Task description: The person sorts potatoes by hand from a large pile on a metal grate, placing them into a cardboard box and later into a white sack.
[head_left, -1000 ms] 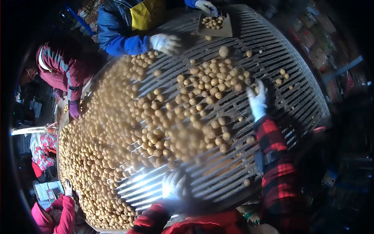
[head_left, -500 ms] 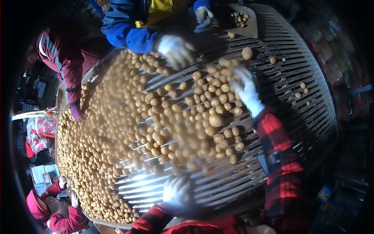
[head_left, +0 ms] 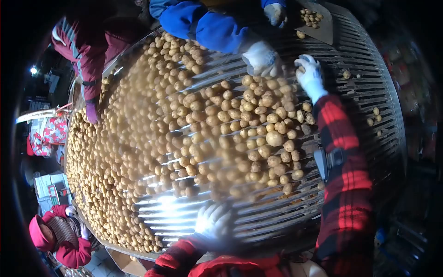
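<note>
My left hand (head_left: 213, 220), in a white glove, lies on the metal slats near the front edge with its fingers spread, holding nothing. Beyond its fingertips is a thick spread of potatoes (head_left: 274, 138). My right hand (head_left: 310, 76), gloved in white too, is past the right side of the pile with its fingers curled inward. Whatever may be inside that grip is hidden. Close to its left, a co-worker's white-gloved hand (head_left: 260, 59) reaches down at the pile's far edge. Blur smears part of the potatoes in the middle.
The slatted table (head_left: 364, 92) has a metal rim. A board (head_left: 325, 30) with small potatoes lies at the far right. Opposite me, a co-worker's other gloved hand (head_left: 275, 15) hangs near it. Another person's maroon sleeve (head_left: 90, 69) reaches in at left; someone in a pink cap (head_left: 40, 233) stands lower left.
The view has shifted, moving the table rightward in the picture. My right hand has gone farther out, away from the pile. The co-worker's hand has moved right, toward mine. My left hand stays on the slats.
</note>
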### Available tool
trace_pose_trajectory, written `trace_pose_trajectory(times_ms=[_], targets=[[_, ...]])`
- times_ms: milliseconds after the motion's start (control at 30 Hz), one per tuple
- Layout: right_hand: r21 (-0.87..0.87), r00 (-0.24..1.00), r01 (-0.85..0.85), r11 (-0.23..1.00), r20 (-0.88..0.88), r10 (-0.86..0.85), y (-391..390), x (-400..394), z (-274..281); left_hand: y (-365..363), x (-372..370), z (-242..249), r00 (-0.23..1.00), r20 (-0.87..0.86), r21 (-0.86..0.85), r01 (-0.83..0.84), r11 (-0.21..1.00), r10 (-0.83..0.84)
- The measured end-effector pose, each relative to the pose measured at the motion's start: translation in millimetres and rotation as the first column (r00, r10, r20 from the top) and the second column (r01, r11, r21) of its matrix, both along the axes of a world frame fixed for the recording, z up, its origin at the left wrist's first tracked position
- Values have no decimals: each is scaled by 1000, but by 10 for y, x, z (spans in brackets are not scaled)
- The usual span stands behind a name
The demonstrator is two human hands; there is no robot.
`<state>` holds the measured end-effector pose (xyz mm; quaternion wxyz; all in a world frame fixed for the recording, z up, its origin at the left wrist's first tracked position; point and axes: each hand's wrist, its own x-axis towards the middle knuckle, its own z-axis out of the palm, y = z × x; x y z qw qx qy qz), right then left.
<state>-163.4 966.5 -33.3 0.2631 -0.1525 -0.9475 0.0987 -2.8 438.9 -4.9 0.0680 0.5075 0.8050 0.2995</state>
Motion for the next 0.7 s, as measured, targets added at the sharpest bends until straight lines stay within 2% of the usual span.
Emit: trace_pose_trajectory(times_ms=[33,67,100,167,200,233,267,300,400,433,467,533,600,667,700], targets=[[-97,996,12,995,-85,-20,-332,333,12,-16,6,-1,1000,4,-20,5,1000,-5],[-27,997,11,1000,-80,-13,-493,527,91,-25,14,14,1000,10,-17,-6,1000,6],[27,993,-74,997,-91,76,-605,739,187,-24,7,32,1000,11,-31,0,1000,1],[-85,983,-143,986,-127,131,-939,1147,469,-20,-16,44,1000,7,-35,-9,999,9],[-211,982,-166,963,-124,142,-1129,1293,628,-18,-14,45,1000,3,-33,-20,999,20],[-230,982,-190,955,-22,190,-1322,1449,784,-20,0,48,1000,0,-32,-30,999,30],[-235,939,-331,914,13,344,-1464,1532,803,-31,20,49,999,-4,-31,-35,999,35],[-128,922,-339,932,155,356,-1661,1575,827,-48,33,50,999,39,-83,-20,996,23],[125,828,-385,915,484,282,-1979,1430,682,-71,82,29,999,22,-100,-39,994,41],[114,751,-314,943,637,173,-2088,1302,733,73,-17,228,988,-140,103,-46,994,60],[58,730,-285,957,660,178,-2076,1253,716,62,9,215,987,-151,108,-44,993,60],[7,783,-271,963,583,216,-1950,1278,634,-10,19,113,983,-170,194,-34,980,68],[40,618,-196,980,780,92,-1871,1368,687,-104,93,135,994,-69,209,-71,975,87],[106,581,-175,979,814,15,-1766,1477,688,-249,209,103,993,28,205,-118,972,114],[80,592,-146,986,805,22,-1718,1464,693,-326,256,75,989,66,199,-141,970,130]])
